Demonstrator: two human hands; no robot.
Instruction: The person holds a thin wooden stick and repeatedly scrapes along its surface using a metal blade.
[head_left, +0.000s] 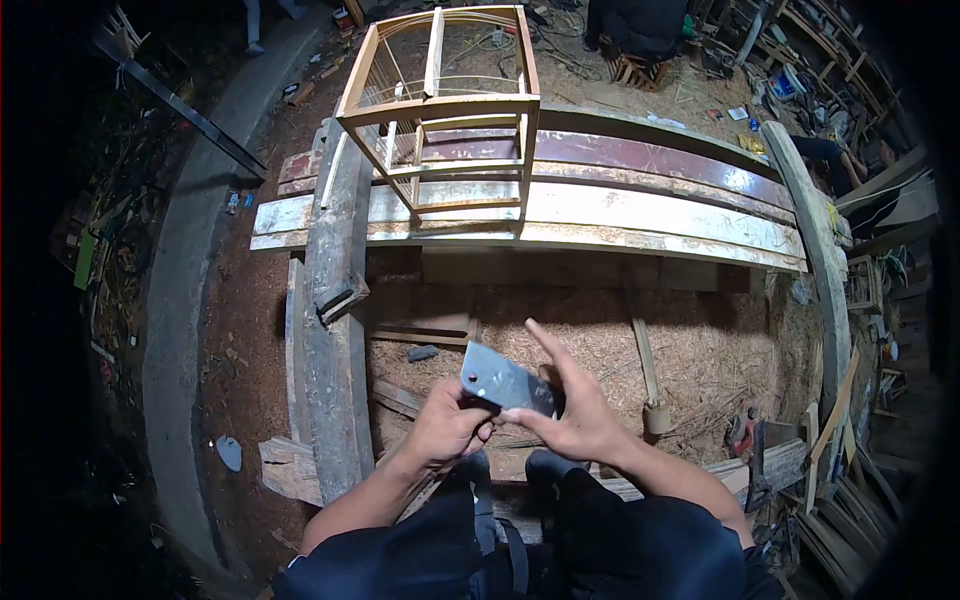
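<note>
A flat grey metal blade (508, 380), squarish like a cleaver's, with a round hole near its left corner, is held tilted above my lap. My left hand (446, 424) is closed at the blade's near left edge, its fingers curled under and partly hidden. My right hand (578, 408) grips the right end, thumb along the near edge and index finger pointing up and away. Whether a handle lies inside the right hand is hidden.
A wooden frame with thin bars (470, 105) stands on the plank bench (650, 207) ahead. A thick beam (335, 270) bears a dark block (341, 298) on my left. Shavings (560, 310) cover the ground. Wood strips (850, 540) lie at right; another person (640, 25) sits far back.
</note>
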